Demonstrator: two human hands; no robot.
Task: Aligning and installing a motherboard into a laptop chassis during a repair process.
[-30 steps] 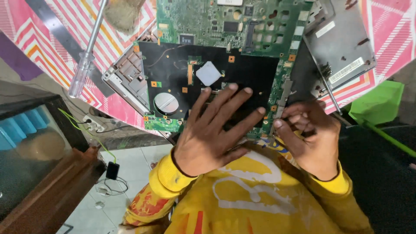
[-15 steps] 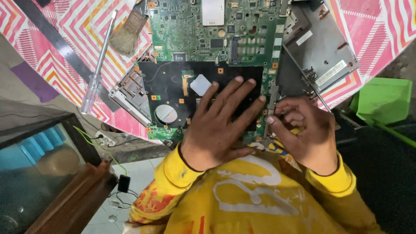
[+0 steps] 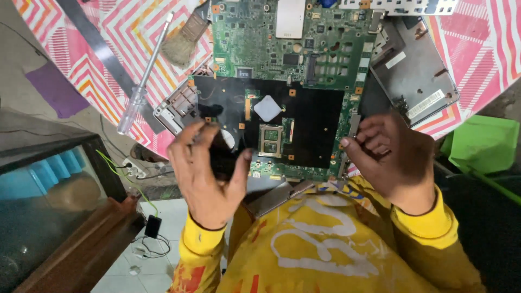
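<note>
lifted off the black sheet, the left hand [image 3: 209,168] now curls loosely at the circuit board [image 3: 282,54]'s near-left corner (holding nothing visible); the right hand [image 3: 393,160] pinches its near-right edge.

Left hand [image 3: 209,173] lifted off the black-covered middle of the motherboard [image 3: 304,81], earlier pressed flat with fingers spread, now curled at the near-left edge. Grey thermal pad [image 3: 267,108] and bare chip [image 3: 271,139] uncovered. Right hand [image 3: 391,157] shifted slightly, fingertips at the board's right edge
</note>
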